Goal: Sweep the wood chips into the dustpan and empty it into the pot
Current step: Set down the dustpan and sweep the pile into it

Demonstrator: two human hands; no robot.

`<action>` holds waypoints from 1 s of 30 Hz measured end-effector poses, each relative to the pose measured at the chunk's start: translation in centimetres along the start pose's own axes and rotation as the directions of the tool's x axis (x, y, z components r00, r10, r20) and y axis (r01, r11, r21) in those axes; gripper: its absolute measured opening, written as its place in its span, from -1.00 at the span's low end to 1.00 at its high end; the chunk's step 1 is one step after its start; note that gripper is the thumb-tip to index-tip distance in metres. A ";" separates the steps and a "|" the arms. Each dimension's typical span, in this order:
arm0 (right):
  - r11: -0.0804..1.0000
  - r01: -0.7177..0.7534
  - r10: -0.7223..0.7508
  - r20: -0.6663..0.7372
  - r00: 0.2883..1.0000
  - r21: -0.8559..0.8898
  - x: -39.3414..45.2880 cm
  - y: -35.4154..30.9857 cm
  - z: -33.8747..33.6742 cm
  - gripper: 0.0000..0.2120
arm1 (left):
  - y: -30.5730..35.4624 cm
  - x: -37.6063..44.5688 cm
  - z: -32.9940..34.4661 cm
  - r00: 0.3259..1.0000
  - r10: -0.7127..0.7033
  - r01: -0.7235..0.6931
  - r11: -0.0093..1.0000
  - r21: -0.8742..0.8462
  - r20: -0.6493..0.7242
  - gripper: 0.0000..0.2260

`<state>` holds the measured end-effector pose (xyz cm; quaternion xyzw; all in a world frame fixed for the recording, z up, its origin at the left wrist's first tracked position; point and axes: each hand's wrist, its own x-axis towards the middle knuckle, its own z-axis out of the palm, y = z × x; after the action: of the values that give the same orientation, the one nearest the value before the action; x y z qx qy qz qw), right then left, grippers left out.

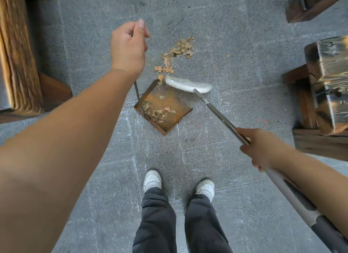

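While the left hand (130,45) curls its fingers and thumb round the thin upright metal handle (138,96) of the dustpan (163,106), the right hand (260,149) grips the broom's long shaft (218,114) in a closed fist. Rusty and square, the dustpan sits on the grey stone floor (226,168) ahead of the person's white shoes (152,179), its open mouth turned away from them. Some wood chips (156,111) already lie inside it, gathered toward its near wall. More loose chips (178,51) are scattered on the floor just beyond the mouth. At that mouth rests the broom's white head (188,85), touching the dustpan's far rim, with a few chips beside it. Dark wooden furniture (329,87) stands at the floor's right edge and a wooden piece (18,54) at its left edge.
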<state>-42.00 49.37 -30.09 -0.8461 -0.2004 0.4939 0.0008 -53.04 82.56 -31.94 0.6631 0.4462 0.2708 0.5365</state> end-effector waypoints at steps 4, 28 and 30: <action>0.995 0.016 -0.012 -0.045 0.999 0.101 1.3 -0.9 -2.3 -0.57 | 1.2 2.3 -2.5 0.996 -0.059 0.053 0.996 -0.075 -0.068 -0.66; 0.981 -0.101 0.131 -0.180 0.975 0.163 14.8 -11.0 -2.8 -0.78 | -0.8 3.7 -5.3 0.997 0.019 -0.016 0.999 -0.040 0.074 -0.64; 0.984 -0.100 0.119 -0.129 0.985 0.147 14.5 -11.3 -2.4 -0.77 | -1.5 3.7 -5.3 0.999 0.001 0.002 0.997 -0.077 0.037 -0.64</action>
<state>-37.59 65.19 -38.74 -0.8857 -0.1181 0.4467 0.0466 -56.23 88.32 -32.39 0.6467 0.4256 0.2755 0.5698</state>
